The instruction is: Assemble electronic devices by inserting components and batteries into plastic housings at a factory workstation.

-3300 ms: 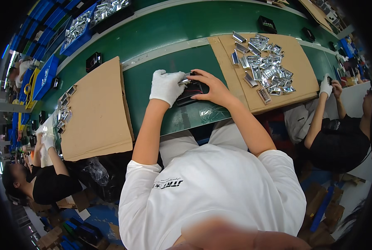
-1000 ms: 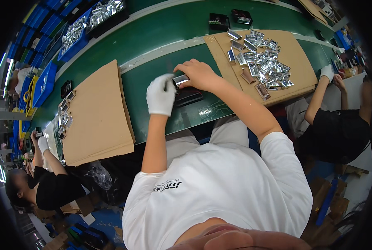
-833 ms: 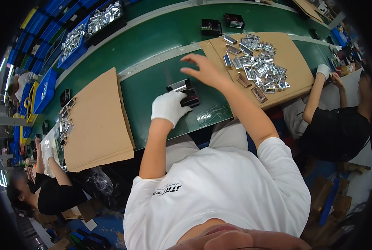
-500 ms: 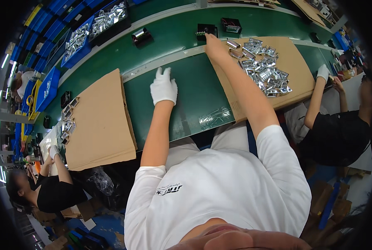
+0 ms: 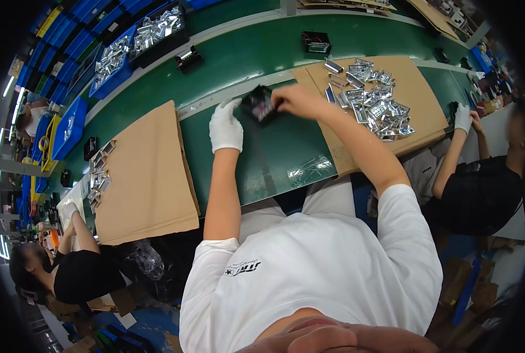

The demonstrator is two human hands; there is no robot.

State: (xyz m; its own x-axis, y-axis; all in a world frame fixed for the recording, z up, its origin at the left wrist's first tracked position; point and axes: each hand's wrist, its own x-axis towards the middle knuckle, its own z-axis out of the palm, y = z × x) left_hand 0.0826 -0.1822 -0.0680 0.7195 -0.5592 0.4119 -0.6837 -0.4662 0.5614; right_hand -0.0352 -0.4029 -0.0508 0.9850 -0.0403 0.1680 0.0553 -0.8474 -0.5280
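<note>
My right hand [image 5: 298,101], bare, pinches the right side of a small black box [image 5: 259,105], blurred by motion and held over the green work surface [image 5: 277,156]. Its contents cannot be made out. At the box's left side is my left hand [image 5: 226,127] in a white glove, fingers stretched and apart; whether they touch the box I cannot tell. To the right, a pile of shiny metal brackets [image 5: 383,106] lies on a cardboard sheet [image 5: 424,97].
Two black boxes [image 5: 316,42] [image 5: 189,59] sit on the far green belt [image 5: 245,56]. Another cardboard sheet [image 5: 147,176] lies left, with several brackets [image 5: 99,179] on its edge. Bins of metal parts [image 5: 110,62] stand far left. Co-workers [image 5: 477,188] [image 5: 80,273] sit on both sides.
My right hand has brought the black box from the far belt nearer and leftward, up to my left hand. The other two boxes on the belt have shifted left.
</note>
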